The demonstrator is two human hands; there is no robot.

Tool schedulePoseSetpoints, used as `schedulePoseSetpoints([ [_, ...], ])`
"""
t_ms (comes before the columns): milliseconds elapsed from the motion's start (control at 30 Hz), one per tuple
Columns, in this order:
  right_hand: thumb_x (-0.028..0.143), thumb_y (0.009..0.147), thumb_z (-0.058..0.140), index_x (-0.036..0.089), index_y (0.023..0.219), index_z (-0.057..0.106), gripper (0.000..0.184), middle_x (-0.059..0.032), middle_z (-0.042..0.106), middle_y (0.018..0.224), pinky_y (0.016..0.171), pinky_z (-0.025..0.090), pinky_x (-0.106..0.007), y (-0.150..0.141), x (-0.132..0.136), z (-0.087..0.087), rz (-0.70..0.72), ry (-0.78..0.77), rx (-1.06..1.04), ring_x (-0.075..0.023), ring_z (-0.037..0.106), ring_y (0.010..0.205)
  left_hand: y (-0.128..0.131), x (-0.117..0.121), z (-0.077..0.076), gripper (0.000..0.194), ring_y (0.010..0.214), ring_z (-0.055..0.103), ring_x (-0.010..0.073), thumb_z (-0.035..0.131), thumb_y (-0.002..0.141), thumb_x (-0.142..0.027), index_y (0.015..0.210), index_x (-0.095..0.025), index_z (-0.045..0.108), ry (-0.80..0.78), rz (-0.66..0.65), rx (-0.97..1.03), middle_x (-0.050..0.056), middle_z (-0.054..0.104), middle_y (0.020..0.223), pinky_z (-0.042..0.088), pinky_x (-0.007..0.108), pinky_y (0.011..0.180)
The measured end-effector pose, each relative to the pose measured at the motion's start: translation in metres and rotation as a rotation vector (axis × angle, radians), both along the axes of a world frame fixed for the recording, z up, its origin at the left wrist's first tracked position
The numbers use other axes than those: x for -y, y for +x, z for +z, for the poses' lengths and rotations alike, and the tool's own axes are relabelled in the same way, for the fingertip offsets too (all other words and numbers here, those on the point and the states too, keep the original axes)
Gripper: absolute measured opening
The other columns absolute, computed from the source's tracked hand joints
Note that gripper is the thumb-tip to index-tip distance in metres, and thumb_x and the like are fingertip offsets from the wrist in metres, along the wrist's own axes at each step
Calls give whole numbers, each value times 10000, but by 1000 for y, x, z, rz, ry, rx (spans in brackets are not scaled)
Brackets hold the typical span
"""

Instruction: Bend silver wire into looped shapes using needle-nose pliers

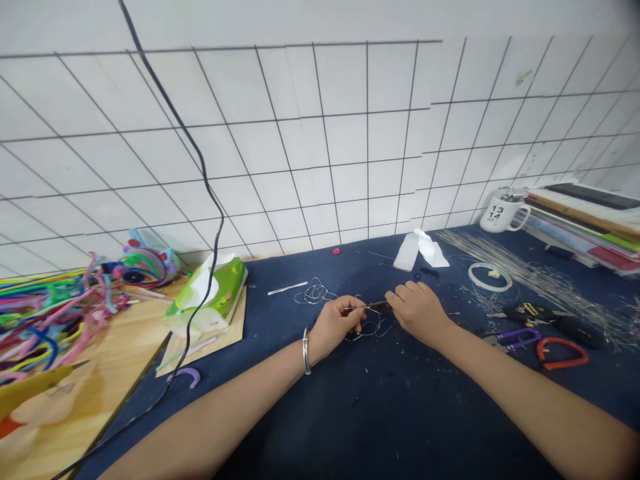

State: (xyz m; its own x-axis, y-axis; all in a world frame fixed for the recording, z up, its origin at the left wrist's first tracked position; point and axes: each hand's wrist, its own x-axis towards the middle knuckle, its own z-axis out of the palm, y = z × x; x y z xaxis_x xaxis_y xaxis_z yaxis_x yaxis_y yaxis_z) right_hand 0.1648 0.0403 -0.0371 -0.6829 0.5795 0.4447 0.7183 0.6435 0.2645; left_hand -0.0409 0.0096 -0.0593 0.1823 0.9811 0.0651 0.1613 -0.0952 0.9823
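Thin silvery wire (379, 328), bent into loops, runs from the fingers of my left hand (340, 322), which pinch it over the dark blue mat. My right hand (417, 310) is closed around what look like pliers (379, 305). Only their dark, narrow jaws show, pointing left and meeting the wire beside my left fingertips; the handles are hidden in my fist. Just behind my left hand lies a tangled wire coil (316, 291). Left of that coil is a flat silvery strip (287, 288).
At right lie a pale wire coil (490, 277), purple-handled scissors (520, 339), an orange-handled tool (563, 353) and many straight wires (490, 250). A mug (503, 212) stands behind. At left are a green tissue pack (225, 293), pipe cleaners (50, 327) and a hanging black cable (200, 157).
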Motion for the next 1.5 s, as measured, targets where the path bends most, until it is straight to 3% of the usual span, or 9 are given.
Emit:
schedulePoseSetpoints([
  [433, 170, 802, 428, 166, 828, 585, 160, -57, 498, 714, 631, 190, -300, -5, 3, -1, -52, -124, -28, -169, 379, 723, 3, 0, 3, 136, 488, 491, 60, 538, 752, -260, 791, -132, 561, 13, 56, 28, -9, 562, 612, 349, 164, 460],
  [1500, 168, 797, 420, 169, 764, 557, 141, -48, 530, 702, 590, 193, -287, -7, 3, 0, -67, -199, -14, -151, 418, 684, 6, 2, 6, 112, 462, 484, 55, 549, 723, -243, 743, -134, 555, 7, 103, 41, -16, 561, 605, 344, 165, 444],
])
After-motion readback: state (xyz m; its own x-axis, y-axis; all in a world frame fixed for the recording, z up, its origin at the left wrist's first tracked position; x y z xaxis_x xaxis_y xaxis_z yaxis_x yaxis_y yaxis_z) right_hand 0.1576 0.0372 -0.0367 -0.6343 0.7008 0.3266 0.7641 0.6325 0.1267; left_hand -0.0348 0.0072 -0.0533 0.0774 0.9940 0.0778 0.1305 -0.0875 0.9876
